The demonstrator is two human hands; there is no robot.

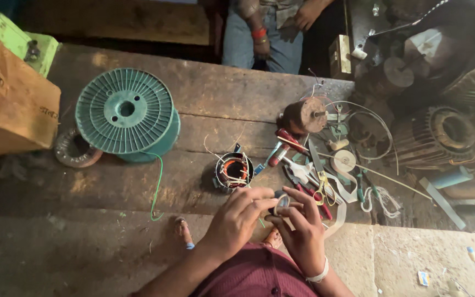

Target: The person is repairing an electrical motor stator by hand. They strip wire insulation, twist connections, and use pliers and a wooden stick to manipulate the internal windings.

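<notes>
One wooden surface carries everything. At ten o'clock stands one green spool, a loose green wire trailing from it. At centre sits one small motor winding; to its two o'clock lies one rotor. At six o'clock, two hands work together: the left hand and right hand both pinch one small tape roll with clenched fingers. Judging by this, tape is being peeled; next calls for freeing its end steadily.

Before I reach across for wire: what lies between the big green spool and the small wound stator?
Head view: mostly bare wooden bench between green spool and stator; only a loose green wire trails down from the spool.
</notes>
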